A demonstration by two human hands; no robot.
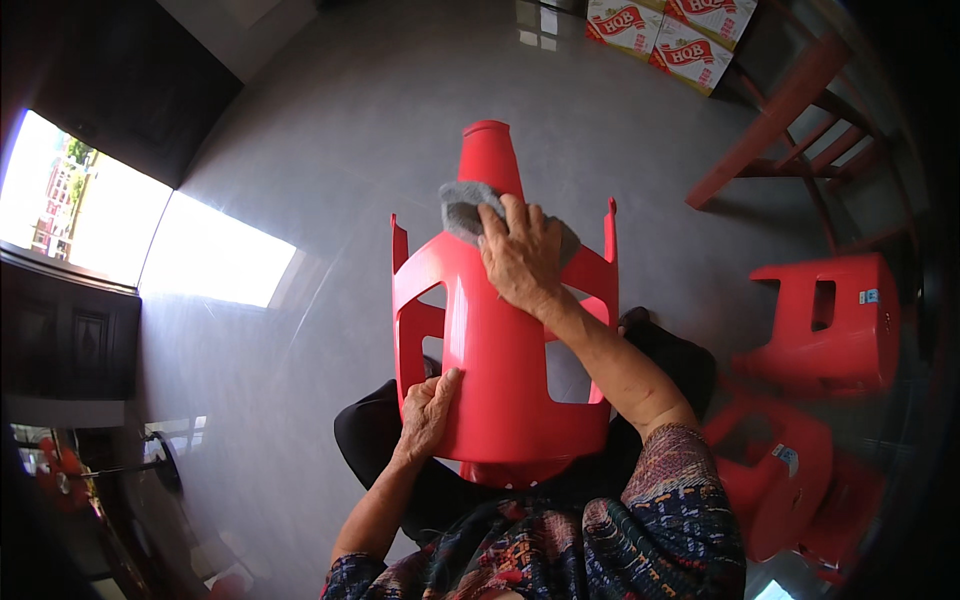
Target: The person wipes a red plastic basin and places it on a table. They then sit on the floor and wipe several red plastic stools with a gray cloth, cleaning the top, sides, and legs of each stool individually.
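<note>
Holding shiny, holey red stool (pixel 495 345) in curled left hand (pixel 428 415), gray cloth (pixel 460 205) in bent right hand (pixel 524 255); wide floor (pixel 330 130) past stool's edges.

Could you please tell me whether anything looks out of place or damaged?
Only the held red stool looks unusual: tipped over between the person's knees, legs pointing away, instead of standing upright. No damage stands out.
</note>
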